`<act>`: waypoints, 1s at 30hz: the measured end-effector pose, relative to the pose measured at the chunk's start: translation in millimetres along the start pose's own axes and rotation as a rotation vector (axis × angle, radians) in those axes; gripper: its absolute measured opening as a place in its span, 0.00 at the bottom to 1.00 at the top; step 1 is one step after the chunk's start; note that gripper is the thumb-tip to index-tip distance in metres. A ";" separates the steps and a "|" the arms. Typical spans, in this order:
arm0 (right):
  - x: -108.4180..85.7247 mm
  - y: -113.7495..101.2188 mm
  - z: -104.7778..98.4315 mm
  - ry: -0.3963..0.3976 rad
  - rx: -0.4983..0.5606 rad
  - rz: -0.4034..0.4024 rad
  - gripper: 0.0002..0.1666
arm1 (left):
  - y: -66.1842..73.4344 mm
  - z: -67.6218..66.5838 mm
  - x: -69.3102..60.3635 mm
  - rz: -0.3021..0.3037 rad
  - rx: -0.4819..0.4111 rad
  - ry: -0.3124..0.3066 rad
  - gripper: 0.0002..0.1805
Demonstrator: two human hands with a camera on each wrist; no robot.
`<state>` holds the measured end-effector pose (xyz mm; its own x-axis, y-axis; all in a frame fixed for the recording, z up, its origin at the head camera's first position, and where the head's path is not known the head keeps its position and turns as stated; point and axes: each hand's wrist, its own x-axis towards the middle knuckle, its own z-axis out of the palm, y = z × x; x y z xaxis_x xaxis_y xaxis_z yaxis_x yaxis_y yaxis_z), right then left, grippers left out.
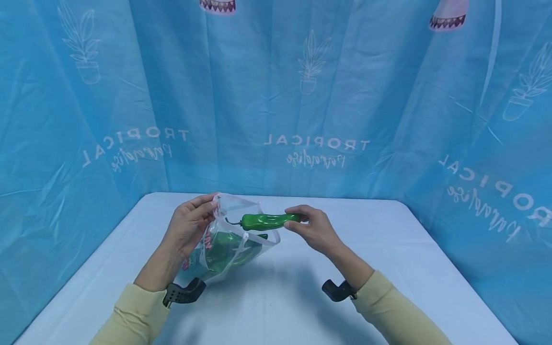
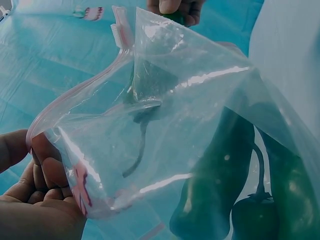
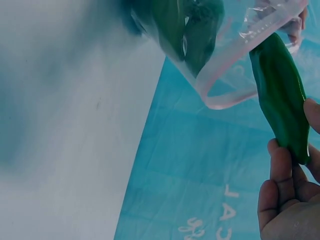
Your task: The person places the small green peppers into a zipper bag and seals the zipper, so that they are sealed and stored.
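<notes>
A clear zip bag [image 1: 235,247] hangs tilted over the table, its mouth facing right. My left hand [image 1: 192,221] pinches the bag's rim at its upper left corner. Several green peppers [image 2: 215,170] lie inside the bag, seen through the plastic. With thumb and fingers, my right hand [image 1: 314,227] holds another green pepper [image 1: 265,221] by its tip end. That pepper lies level, its stem pointing left into the bag's open mouth. In the right wrist view the held pepper [image 3: 280,90] reaches past the bag's rim. The bag's zip slider [image 2: 119,35] shows in the left wrist view.
Below the hands is a white-covered table [image 1: 345,278]. A blue curtain [image 1: 276,96] with printed plants and lettering stands behind the table and along both sides. A black band [image 1: 185,291] is on the left wrist and another black band [image 1: 338,290] on the right.
</notes>
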<state>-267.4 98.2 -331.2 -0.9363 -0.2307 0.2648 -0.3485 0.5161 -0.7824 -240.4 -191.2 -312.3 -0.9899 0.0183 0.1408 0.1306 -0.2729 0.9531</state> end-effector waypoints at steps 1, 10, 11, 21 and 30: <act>0.8 -0.7 1.3 -0.001 0.003 -0.001 0.18 | 0.1 0.1 0.3 0.000 -0.001 -0.001 0.14; 4.0 -7.3 14.7 -0.013 -0.005 -0.008 0.19 | -0.2 0.0 1.7 0.004 -0.018 -0.010 0.13; 4.2 -8.5 16.1 -0.016 -0.005 -0.006 0.19 | -0.1 0.0 1.7 0.002 -0.017 -0.009 0.14; 7.9 -17.5 28.9 -0.050 -0.046 -0.033 0.20 | 1.0 0.9 1.0 -0.009 0.005 0.011 0.15; 10.6 -24.1 40.2 -0.049 -0.066 -0.037 0.20 | 0.7 0.6 1.2 -0.001 -0.003 0.010 0.13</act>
<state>-267.2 50.1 -332.2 -0.9201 -0.2898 0.2634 -0.3862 0.5593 -0.7335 -241.5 -190.8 -311.3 -0.9905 0.0089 0.1373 0.1295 -0.2757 0.9525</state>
